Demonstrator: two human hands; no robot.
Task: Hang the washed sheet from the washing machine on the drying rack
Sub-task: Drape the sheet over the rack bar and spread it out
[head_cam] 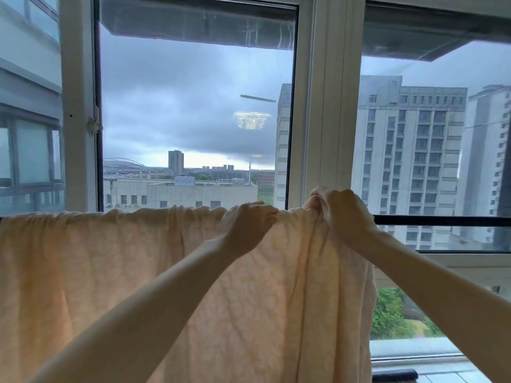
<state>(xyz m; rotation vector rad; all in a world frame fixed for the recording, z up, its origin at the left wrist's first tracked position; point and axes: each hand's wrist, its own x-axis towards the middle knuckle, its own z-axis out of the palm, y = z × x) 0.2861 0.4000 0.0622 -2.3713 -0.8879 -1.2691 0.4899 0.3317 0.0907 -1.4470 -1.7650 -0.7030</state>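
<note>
A pale peach sheet (110, 258) with a faint pattern hangs over a dark horizontal rack bar (442, 220) in front of the window. The cloth covers the bar from the left edge to about the middle right; the bar's right part is bare. My left hand (247, 225) grips the sheet's top fold on the bar, fingers curled over it. Just to its right, my right hand (343, 211) pinches a bunched edge of the sheet and holds it slightly above the bar.
Large windows with white frames (326, 106) stand right behind the rack. Tall buildings and a grey sky show outside. A dark ledge piece (394, 374) lies low at the right, below the bar.
</note>
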